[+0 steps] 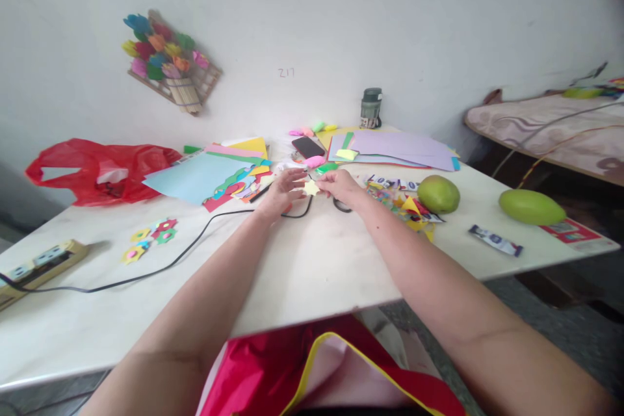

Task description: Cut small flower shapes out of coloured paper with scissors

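Note:
A small pale yellow paper star (311, 188) is between my two hands above the middle of the table. My right hand (342, 186) pinches the star's right side between thumb and fingers. My left hand (285, 192) is at the star's left edge, its fingers apart; whether a fingertip touches the star is not clear. Black scissors handles (342, 206) show just under my right hand. A black cable (195, 242) runs across the table and passes below my left hand.
Paper flowers (164, 236) and a power strip (43, 266) lie left. Coloured sheets (190, 175), a red bag (112, 172), a phone (308, 148) and a dark bottle (371, 108) stand or lie behind. Paper scraps (412, 208) and green mangoes (439, 194) are right.

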The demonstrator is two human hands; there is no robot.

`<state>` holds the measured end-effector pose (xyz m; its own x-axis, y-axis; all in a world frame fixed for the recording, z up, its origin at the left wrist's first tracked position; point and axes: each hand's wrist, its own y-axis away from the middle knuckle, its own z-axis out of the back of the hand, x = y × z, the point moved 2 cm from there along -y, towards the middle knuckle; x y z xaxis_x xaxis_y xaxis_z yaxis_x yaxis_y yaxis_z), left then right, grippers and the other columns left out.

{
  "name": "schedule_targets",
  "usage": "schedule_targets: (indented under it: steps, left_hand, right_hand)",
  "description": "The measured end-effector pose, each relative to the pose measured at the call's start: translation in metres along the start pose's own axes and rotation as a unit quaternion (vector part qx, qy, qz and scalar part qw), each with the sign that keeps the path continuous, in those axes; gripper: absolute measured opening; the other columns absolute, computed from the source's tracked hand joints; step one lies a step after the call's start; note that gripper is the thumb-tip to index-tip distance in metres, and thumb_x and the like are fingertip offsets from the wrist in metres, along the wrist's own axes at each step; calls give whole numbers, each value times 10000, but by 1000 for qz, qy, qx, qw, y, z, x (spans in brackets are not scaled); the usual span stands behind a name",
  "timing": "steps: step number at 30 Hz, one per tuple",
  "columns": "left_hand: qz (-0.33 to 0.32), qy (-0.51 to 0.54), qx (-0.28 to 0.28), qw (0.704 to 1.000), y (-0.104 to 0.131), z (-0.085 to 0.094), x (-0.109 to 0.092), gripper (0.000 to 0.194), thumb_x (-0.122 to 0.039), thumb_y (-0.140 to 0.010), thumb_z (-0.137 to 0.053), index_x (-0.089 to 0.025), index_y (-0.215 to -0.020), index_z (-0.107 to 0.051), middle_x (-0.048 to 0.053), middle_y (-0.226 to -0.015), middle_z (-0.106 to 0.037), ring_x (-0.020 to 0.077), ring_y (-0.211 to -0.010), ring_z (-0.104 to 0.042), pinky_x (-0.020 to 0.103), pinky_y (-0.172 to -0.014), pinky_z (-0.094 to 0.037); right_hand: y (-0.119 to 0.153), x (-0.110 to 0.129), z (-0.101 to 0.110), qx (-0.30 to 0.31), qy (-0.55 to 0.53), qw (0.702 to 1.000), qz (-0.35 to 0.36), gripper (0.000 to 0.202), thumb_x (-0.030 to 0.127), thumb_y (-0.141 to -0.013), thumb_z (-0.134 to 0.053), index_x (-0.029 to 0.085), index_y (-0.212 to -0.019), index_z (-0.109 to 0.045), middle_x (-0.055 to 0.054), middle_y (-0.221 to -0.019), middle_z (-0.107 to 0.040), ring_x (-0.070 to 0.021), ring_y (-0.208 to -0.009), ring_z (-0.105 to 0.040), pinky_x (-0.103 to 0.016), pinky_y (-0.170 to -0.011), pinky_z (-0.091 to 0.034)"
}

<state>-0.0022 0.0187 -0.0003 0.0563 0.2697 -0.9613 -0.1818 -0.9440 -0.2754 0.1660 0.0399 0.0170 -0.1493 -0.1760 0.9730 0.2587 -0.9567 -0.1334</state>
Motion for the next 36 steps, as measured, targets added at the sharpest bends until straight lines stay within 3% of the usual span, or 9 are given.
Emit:
schedule_targets:
  steps: [3,7,9,11,14,18,22,29,36]
  left_hand:
    - [-44,-74,-6,996,-2,2,0,360,-167,-594,-745,-197,-944,-664,94,-1364,-492,241,-1206,-491,350,-953,-419]
    - [-61,-101,5,993,-1,0,-1,208,-246,-622,-764,-183,-813,-710,87,-1413,-453,247,-1203,-494,356,-1002,-370]
    - [-38,-76,1,996,-1,0,1,202,-285,-622,-774,-175,-777,-708,87,-1268,-582,214,-1099,-558,321,-947,-411]
    - [12,-47,-20,999,-2,3,4,236,-321,-596,-793,-165,-746,-698,65,-990,-685,166,-900,-613,267,-811,-464]
    - [66,-17,-53,996,-4,7,10,270,-342,-569,-810,-154,-715,-683,12,-714,-654,90,-628,-569,202,-603,-451]
    - [103,-15,-48,993,-5,11,13,258,-334,-596,-795,-148,-734,-680,19,-685,-659,57,-506,-513,168,-448,-366]
    - [148,-12,-31,988,-3,10,13,252,-328,-611,-782,-152,-758,-678,30,-682,-679,39,-404,-434,168,-364,-252]
    - [153,-18,-17,988,-1,5,9,218,-295,-602,-790,-149,-692,-655,5,-594,-636,40,-402,-425,187,-382,-249]
    - [162,-34,-15,986,0,4,10,211,-297,-599,-785,-149,-706,-679,12,-609,-644,54,-420,-438,207,-410,-273]
  right_hand:
    - [0,-3,-1,22,-23,999,-21,171,95,-701,-652,134,-555,-571,5,-474,-593,-47,-372,-430,-157,-351,-318]
    - [-2,-9,-2,66,-45,996,-50,181,111,-753,-619,133,-579,-575,-4,-474,-596,-40,-350,-418,-145,-302,-250]
    - [-2,-11,-3,75,-54,994,-62,179,143,-776,-612,134,-599,-584,-10,-477,-599,-43,-343,-409,-150,-290,-226]
    - [-3,-11,-3,67,-52,994,-68,196,167,-788,-609,136,-597,-579,-20,-493,-610,-48,-349,-414,-157,-287,-217]
    - [-3,-9,-1,39,-28,997,-61,206,154,-793,-595,136,-588,-574,-31,-551,-639,-48,-371,-424,-162,-294,-223]
    - [-5,-9,1,24,-22,999,-34,114,165,-776,-598,137,-667,-617,-33,-641,-664,-55,-411,-448,-163,-310,-245]
    - [-9,-14,2,60,-24,998,8,122,245,-750,-618,137,-696,-638,-33,-680,-656,-62,-449,-475,-164,-340,-273]
    - [-5,-9,0,71,-25,996,44,158,293,-628,-669,137,-651,-648,42,-509,-535,-67,-437,-437,-184,-396,-301]
    - [-5,-7,-2,55,-11,998,39,104,233,-573,-693,143,-596,-647,42,-497,-558,-69,-452,-455,-195,-445,-371]
